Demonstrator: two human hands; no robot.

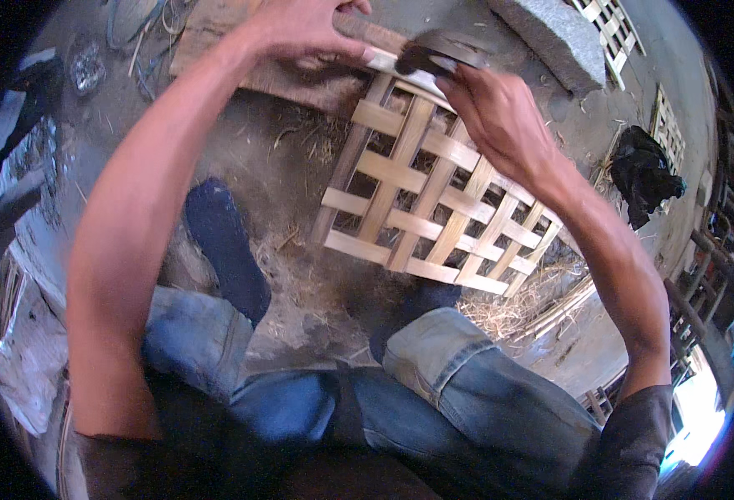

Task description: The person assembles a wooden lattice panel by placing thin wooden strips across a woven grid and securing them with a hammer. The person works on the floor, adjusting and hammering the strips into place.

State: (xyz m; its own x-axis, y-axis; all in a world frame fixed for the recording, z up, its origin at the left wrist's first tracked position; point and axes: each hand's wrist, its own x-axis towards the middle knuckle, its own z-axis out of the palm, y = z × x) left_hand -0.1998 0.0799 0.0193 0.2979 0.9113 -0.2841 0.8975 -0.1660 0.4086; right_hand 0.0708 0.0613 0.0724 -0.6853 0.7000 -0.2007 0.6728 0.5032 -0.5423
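Observation:
A woven bamboo lattice panel [417, 179] of pale, crossing flat strips slants down from the top middle toward my knees. My left hand [313, 37] is at its upper left corner, finger and thumb gripping the end of the top strip [421, 79]; part of this grip is hidden. Closed around a dark tool [446, 50], my right hand [496, 108] is at the panel's top edge. Motion smears the tool, so its exact kind cannot be told. It lies across or just above the top strip.
A wooden board [259, 71] lies behind the panel, with a long stone block [550, 42] to its right. Other lattice pieces [609, 33] lie at the far right, near a black plastic bag [642, 175]. Straw and shavings [509, 312] litter the ground by my feet.

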